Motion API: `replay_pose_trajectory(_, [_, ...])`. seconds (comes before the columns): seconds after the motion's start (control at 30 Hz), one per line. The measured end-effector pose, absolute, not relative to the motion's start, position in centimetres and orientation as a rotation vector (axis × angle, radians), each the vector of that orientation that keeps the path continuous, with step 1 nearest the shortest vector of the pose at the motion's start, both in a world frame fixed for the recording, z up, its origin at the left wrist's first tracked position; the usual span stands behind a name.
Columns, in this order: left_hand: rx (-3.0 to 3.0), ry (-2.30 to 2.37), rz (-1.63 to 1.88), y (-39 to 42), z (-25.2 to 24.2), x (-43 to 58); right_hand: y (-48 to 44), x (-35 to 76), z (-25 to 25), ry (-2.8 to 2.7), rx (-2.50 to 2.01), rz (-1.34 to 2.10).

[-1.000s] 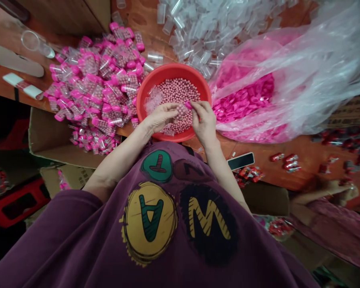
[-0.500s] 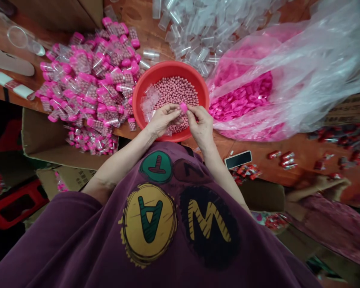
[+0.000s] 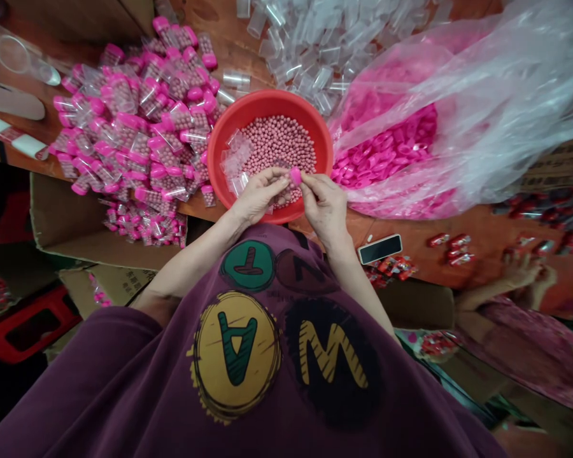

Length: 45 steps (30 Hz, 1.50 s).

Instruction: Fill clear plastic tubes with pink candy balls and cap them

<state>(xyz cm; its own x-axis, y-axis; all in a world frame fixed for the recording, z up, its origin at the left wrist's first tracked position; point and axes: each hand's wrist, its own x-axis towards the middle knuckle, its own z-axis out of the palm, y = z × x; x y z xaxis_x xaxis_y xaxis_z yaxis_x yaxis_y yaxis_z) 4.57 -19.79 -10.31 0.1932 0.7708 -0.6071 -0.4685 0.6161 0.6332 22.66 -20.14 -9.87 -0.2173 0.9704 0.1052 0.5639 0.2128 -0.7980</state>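
Over the red basin, my left hand is closed around a small clear tube, mostly hidden by its fingers. A bright pink cap sits at the tube's end, pinched by the fingertips of my right hand. Whether the cap is fully seated cannot be made out. Beneath my hands lie many small pink beads in the basin. Some clear plastic pieces rest on the beads at the basin's left side.
Left of the basin is a heap of capped, bead-filled tubes, with a cardboard box below. Clear empty tubes lie behind. A plastic bag of pink caps and a phone are rightward. Another person's hands work far right.
My right hand has shifted slightly right, still pinching the pink cap, and my left hand stays nearly in place. The view has moved a little. The other person's hands have moved.
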Motion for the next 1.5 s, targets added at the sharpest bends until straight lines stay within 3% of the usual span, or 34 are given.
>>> replay_pose_trajectory(0.5, [0.546, 1.1, 0.885, -20.8, -10.8, 4.0, -20.3, 23.3, -9.9, -1.928, -1.264, 1.064])
replay_pose_trajectory(0.7, [0.703, 1.065, 0.822, -20.2, -10.9, 2.8, -20.4, 23.1, -11.7, -1.581, -1.412, 1.2])
replay_pose_trajectory(1.13, [0.468, 1.188, 0.812, -21.2, -10.4, 5.0, -22.1, 20.3, -11.5, -2.175, -1.627, 0.828])
replay_pose_trajectory(1.5, [0.332, 1.264, 0.755, -21.7, -10.7, 5.9, -22.7, 20.1, -13.3, -2.228, -1.657, 0.879])
